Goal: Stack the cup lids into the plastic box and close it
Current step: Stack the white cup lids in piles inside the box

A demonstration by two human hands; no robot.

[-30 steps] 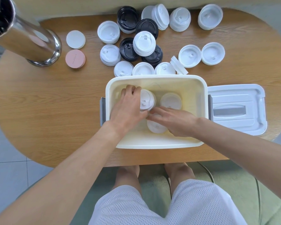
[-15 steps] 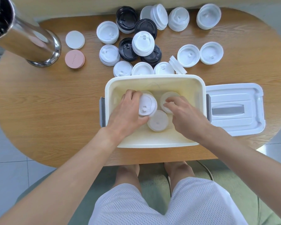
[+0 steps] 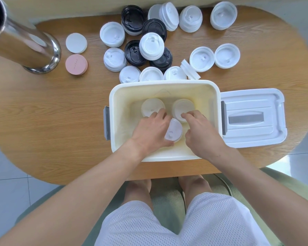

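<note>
The cream plastic box [image 3: 164, 82] stands open in front of me on the table. Inside it, my left hand [image 3: 149, 132] is shut on a small tilted stack of white lids [image 3: 173, 130] near the middle. A white lid [image 3: 151, 105] lies at the back left of the box floor, just beyond my fingertips. My right hand [image 3: 201, 134] is open, its fingertips resting on another white lid [image 3: 183, 104] at the back right. The box's white cover [image 3: 252, 118] lies flat to the right of the box.
Several loose white lids [image 3: 151, 46] and black lids [image 3: 154, 29] crowd the table behind the box. A steel cylinder [image 3: 27, 48] leans at the far left, with a pink disc [image 3: 76, 64] and a white disc [image 3: 76, 43] beside it. My knees are below the table edge.
My left hand drew its lid stack from the back left toward me to the near middle, uncovering a lid at the back left. My right hand went from the near lid to the back right one.
</note>
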